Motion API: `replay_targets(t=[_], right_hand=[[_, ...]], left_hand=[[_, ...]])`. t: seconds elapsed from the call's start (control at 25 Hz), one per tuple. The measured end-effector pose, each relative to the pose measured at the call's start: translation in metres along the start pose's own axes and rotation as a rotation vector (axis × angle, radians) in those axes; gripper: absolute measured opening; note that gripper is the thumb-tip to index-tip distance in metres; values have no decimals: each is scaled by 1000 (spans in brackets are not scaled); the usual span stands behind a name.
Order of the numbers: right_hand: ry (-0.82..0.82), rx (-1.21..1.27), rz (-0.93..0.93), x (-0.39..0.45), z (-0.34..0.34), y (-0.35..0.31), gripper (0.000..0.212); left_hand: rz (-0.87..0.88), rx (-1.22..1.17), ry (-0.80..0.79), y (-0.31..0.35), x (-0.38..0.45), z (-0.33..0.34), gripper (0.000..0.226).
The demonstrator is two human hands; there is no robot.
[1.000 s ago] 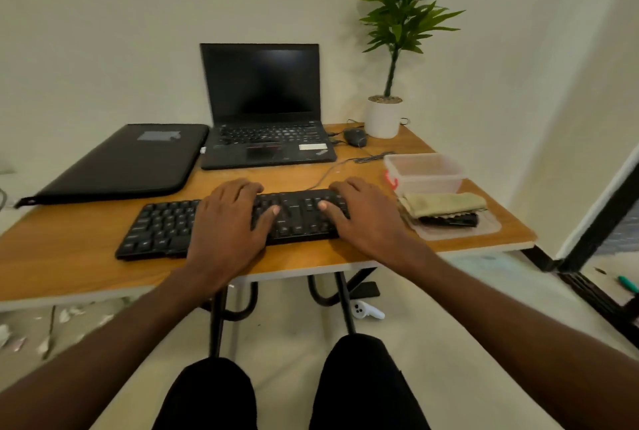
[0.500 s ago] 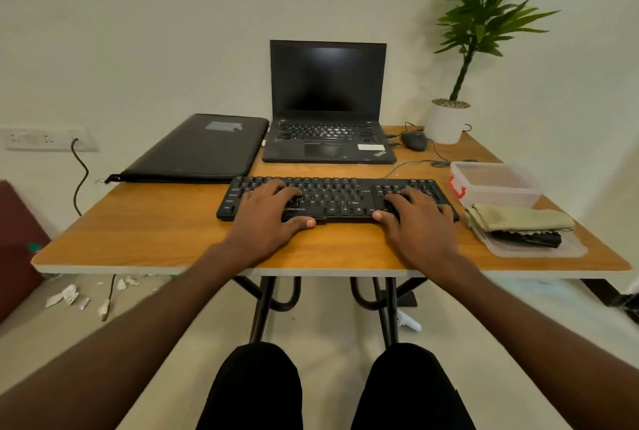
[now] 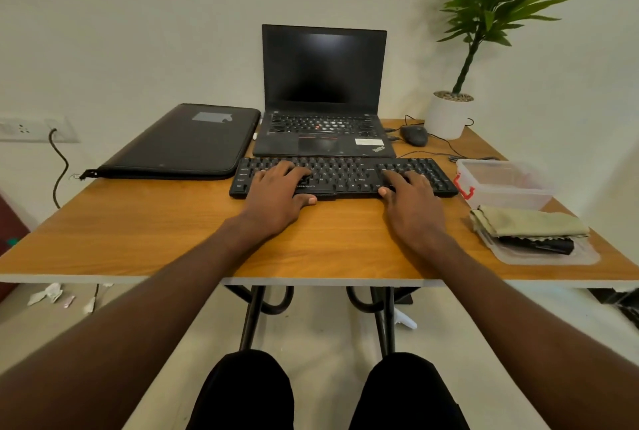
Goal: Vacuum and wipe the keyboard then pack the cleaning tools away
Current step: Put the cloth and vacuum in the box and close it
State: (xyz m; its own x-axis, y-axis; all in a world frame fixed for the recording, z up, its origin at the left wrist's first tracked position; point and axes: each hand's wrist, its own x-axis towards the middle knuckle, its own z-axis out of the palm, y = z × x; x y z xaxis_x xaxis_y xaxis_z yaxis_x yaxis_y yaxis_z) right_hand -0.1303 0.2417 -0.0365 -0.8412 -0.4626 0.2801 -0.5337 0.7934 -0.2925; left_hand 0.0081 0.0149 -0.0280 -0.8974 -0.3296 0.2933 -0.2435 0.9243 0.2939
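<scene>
Both my hands flat on the black keyboard [image 3: 342,176], gripping nothing. Left hand [image 3: 276,198] palm down, fingers spread over the left-centre keys, thumb at the front edge. Right hand [image 3: 411,203] same, fingers on the right key block.

Keyboard sits mid-table, just in front of the open laptop [image 3: 323,97], screen dark. Wooden table [image 3: 138,232], orange-brown top, pale edge, black metal legs under it.

Left of laptop: black zip sleeve [image 3: 179,142], lying flat. Right rear: mouse [image 3: 414,135] with cable, then white pot with green plant [image 3: 449,115] against the wall.

Right side: clear plastic box [image 3: 505,184] with red latch, just beside the keyboard's right end. Nearer me, its lid [image 3: 584,256] flat on the table, holding a folded beige cloth [image 3: 529,225] on top of a black tool [image 3: 539,244]; can't tell what tool.

Room: plain off-white wall, socket strip [image 3: 34,128] lower left with a black cable hanging. Pale floor, paper scraps [image 3: 52,294] under the table's left side.
</scene>
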Motion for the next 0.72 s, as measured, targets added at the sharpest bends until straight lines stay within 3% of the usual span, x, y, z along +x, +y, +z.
replay_targets(t=[0.24,0.48,0.6,0.72], right_hand=[[1,-28,-8,12,11,-1,51],[-26,12,-12,10,11,-1,56],[98,56,19,7,3,-7,50],[199,217,-114,-6,-18,-7,30]], left_hand=[[-71,148,241,-8,5,16,49],[-71,178,275,-7,2,17,48],[-65,133,284,-3,-2,13,46],[-21,74,300,8,-7,2,40]])
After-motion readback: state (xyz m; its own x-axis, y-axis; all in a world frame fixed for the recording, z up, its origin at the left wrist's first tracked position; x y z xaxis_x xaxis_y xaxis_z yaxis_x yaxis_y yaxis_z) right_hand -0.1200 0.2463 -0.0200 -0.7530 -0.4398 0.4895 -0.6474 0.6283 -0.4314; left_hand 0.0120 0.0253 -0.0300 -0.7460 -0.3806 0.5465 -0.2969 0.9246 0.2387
